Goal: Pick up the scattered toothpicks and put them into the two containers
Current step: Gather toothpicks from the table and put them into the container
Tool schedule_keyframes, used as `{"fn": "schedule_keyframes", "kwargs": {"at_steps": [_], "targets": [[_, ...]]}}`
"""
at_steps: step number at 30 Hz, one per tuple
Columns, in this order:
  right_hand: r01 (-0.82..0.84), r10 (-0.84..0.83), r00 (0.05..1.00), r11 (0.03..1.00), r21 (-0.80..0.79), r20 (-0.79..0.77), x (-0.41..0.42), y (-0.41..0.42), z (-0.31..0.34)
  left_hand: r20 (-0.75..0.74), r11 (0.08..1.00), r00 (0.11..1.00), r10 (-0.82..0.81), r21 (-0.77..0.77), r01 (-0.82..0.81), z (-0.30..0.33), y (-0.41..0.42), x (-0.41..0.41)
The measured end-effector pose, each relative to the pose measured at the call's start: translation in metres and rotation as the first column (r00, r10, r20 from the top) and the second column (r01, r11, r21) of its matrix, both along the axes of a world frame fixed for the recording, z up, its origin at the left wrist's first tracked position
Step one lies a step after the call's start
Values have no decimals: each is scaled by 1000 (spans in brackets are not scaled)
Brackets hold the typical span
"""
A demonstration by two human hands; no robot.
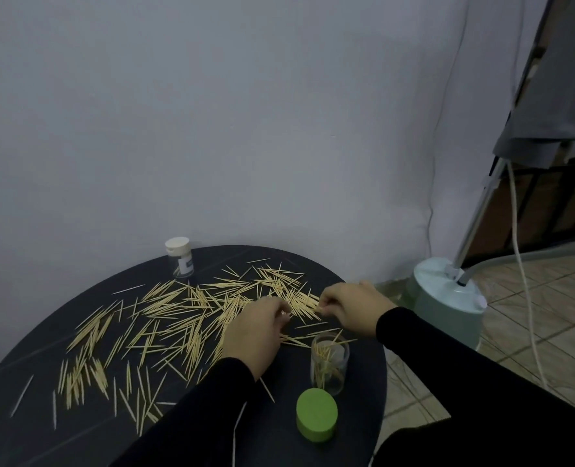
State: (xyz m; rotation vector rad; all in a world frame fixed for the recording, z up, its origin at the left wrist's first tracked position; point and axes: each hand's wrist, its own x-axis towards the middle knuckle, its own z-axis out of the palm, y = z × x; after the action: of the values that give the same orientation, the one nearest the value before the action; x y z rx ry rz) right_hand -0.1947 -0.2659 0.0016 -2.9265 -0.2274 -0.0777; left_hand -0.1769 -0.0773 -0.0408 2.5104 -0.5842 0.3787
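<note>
Both hands are picking up sticks. The left hand point(255, 326) and right hand point(348, 303) are each pinching toothpicks point(164, 318) lying all over the surface point(43, 439). Next — dropping them in the open jar point(330, 364) at 5 o'clock, already partly filled. The capped jar point(180, 257) at 11 o'clock is looking nearly empty.

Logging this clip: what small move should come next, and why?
Probably carry the right hand's pinch of toothpicks to the open jar. That jar stands just below the hand, uncapped and partly filled; the far jar is capped.
</note>
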Motion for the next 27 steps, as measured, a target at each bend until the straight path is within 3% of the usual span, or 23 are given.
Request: {"fn": "schedule_keyframes", "kwargs": {"at_steps": [3, 5, 10, 16, 27], "targets": [[17, -23, 1000, 948, 317, 15, -8, -4, 9, -20, 973, 999, -43, -228, 37, 10, -5, -6], [-15, 16, 1000, 857, 515, 3, -17, -4, 14, -74, 897, 992, -99, -438, 57, 17, -9, -12], [-92, 147, 989, 742, 664, -27, -33, -5, 13, -209, 641, 939, -273, -767, 15, 27, -24, -32], [-90, 175, 984, 696, 712, -46, -38, -11, 7, -255, 601, 900, -354, -799, 10, 19, -31, -46], [-38, 197, 964, 768, 639, -179, -44, -17, 6, -140, 764, 908, -395, -599, 240, 0, -8, -42]]}}
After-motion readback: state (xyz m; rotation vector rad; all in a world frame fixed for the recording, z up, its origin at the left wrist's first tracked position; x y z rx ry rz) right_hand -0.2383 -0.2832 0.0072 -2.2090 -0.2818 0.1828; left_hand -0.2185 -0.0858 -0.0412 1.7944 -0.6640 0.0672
